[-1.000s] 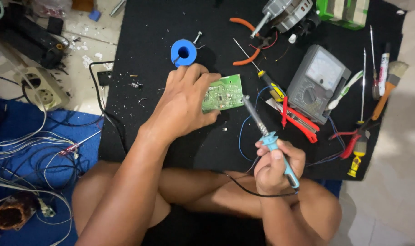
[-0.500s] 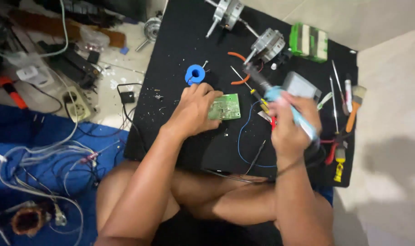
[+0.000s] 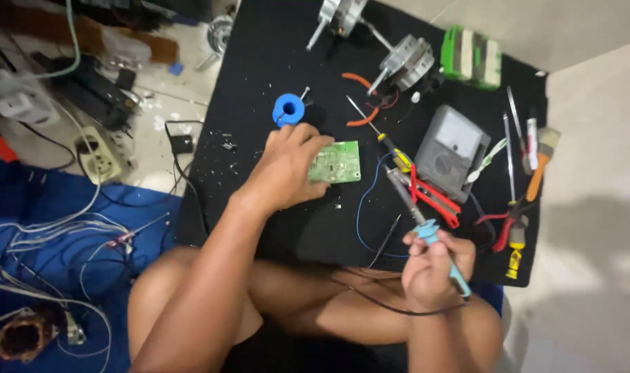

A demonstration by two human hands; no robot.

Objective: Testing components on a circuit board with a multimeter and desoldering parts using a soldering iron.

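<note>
Your left hand (image 3: 287,169) lies flat on the green circuit board (image 3: 337,163) and presses its left part down on the black mat (image 3: 259,62); the fingers are spread over the board, not curled around it. The right part of the board shows free beside your fingers. Just above your left hand stands a blue spool of solder (image 3: 288,108), near but not touching.

Your right hand (image 3: 436,266) is closed around the light blue handle of the soldering iron (image 3: 415,211). The iron points up and to the left, and its dark tip ends near the right edge of the board, but I cannot tell if it touches anything. A thin black cable (image 3: 391,307) runs from the handle across your legs.

To the right of the iron lie red-handled pliers (image 3: 432,197), and beside them a grey multimeter (image 3: 452,152). Farther right are a yellow-handled screwdriver (image 3: 514,252) and a paintbrush (image 3: 541,162). At the top of the mat lie two small motors (image 3: 405,62) and orange-handled cutters (image 3: 362,100).
</note>
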